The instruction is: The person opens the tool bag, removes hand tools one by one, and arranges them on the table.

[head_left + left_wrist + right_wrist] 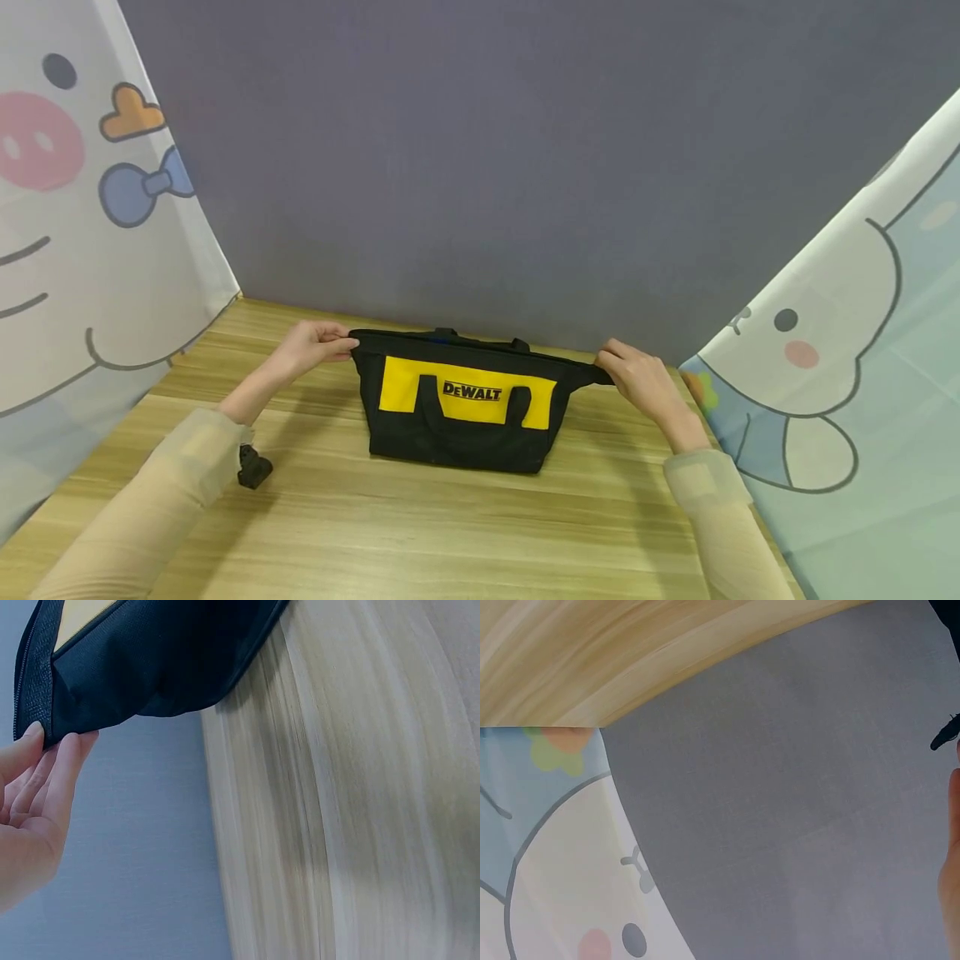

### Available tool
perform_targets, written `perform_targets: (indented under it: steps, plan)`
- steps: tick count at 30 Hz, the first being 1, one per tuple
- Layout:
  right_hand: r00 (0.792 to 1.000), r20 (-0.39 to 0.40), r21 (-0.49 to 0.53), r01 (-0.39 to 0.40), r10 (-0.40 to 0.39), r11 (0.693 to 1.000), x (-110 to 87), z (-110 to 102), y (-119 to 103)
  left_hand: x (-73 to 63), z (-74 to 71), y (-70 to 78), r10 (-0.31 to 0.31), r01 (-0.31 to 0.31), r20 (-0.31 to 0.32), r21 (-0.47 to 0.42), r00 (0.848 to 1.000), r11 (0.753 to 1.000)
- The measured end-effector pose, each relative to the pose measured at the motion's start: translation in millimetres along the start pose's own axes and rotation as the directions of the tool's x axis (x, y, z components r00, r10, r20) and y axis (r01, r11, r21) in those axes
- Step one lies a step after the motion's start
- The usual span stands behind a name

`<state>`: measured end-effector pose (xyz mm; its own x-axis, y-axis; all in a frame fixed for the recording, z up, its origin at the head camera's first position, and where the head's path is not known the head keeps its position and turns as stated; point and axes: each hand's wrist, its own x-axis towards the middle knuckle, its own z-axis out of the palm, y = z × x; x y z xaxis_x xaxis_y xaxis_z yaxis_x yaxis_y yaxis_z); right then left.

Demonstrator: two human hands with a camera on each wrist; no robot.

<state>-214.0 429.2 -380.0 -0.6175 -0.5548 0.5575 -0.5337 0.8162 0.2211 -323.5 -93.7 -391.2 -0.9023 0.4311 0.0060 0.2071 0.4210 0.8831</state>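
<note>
A black and yellow DeWalt tool bag (pixel 465 404) stands upright on the wooden table, its zippered top edge stretched between both hands. My left hand (pixel 315 343) pinches the top left corner of the bag between thumb and fingers. Close up in the left wrist view, the left hand (pixel 37 799) holds the zipper end of the black fabric. At the opposite end, my right hand (pixel 637 375) grips the top right corner tab. Only a sliver of the right hand (pixel 952 855) shows in the right wrist view, beside a dark tip of the bag. Whatever the bag contains is hidden.
A small black object (pixel 253 467) is beside the left forearm, its kind unclear. Behind the bag rises a grey cloth wall (pixel 525 167). Cartoon-printed curtains (pixel 75 250) flank the wooden table (pixel 420 533) on both sides.
</note>
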Motion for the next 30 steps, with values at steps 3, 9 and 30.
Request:
perform_targets:
  steps: [3, 9, 30]
  plan:
    - [1.000, -0.001, -0.003, 0.002, -0.002, 1.000, -0.6, 0.3, 1.0, -0.5, 0.3, 0.0, 0.000, 0.000, 0.003, 0.006, 1.000, 1.000]
    - [1.000, -0.007, -0.027, -0.031, 0.031, 0.999, -8.6, -1.9, 5.3, 0.0, 1.6, -0.1, 0.008, -0.008, -0.001, 0.007, 1.000, 1.000]
    - [1.000, 0.016, -0.042, -0.004, 0.005, 0.999, -22.2, -3.2, 3.2, -5.5, 2.2, 2.2, 0.031, -0.032, -0.030, -0.039, 0.999, 0.999]
